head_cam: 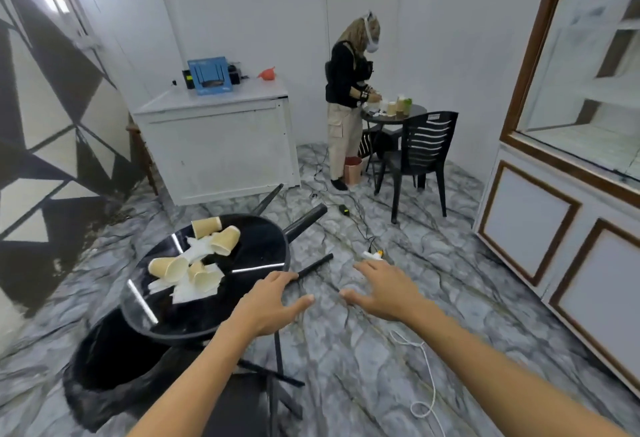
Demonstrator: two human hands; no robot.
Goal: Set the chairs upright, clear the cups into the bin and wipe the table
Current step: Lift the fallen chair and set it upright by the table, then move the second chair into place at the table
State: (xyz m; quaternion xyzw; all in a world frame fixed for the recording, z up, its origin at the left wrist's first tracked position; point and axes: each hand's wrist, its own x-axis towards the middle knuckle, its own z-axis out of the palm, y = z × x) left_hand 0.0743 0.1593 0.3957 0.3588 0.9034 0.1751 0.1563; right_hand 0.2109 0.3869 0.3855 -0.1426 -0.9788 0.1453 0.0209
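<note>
Lying on the round black table (263,246) are four paper cups (169,268); left hand (273,301) and right hand (384,289) hover, fingers spread, seemingly touching nothing.

The round table (263,246) stands at the near left. Four cups (206,227) lie tipped on it among napkins (194,289). The bin (114,357) sits on the floor under the table's near left edge. A toppled chair (304,220) lies behind the table. Both hands (273,301) reach forward to its right. A cabinet (214,138) stands against the far wall, with a second table (415,111), a chair (422,156) and a person (346,97) to its right.
</note>
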